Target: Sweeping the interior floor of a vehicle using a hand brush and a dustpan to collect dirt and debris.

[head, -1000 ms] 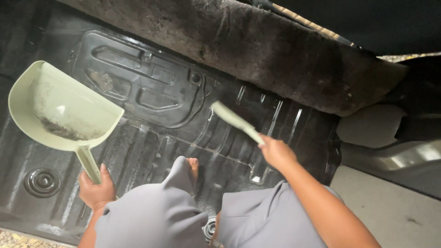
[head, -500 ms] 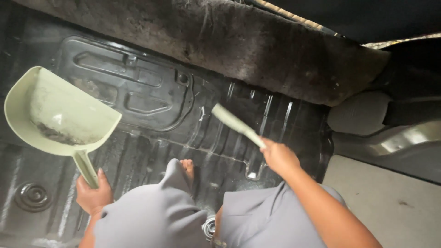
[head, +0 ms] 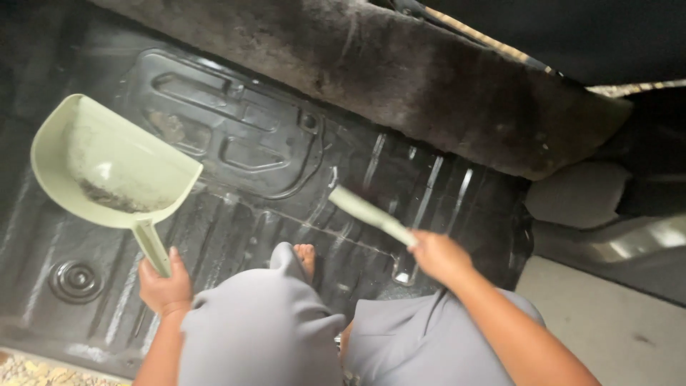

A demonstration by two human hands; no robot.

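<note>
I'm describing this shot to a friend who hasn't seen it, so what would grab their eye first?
Most striking is the pale green dustpan, held up at left by its handle in the left hand, with dark dirt in its scoop. Right of centre, the right hand grips a matching pale green brush over the ribbed black metal floor. A rolled-back dark carpet lies across the top.
</note>
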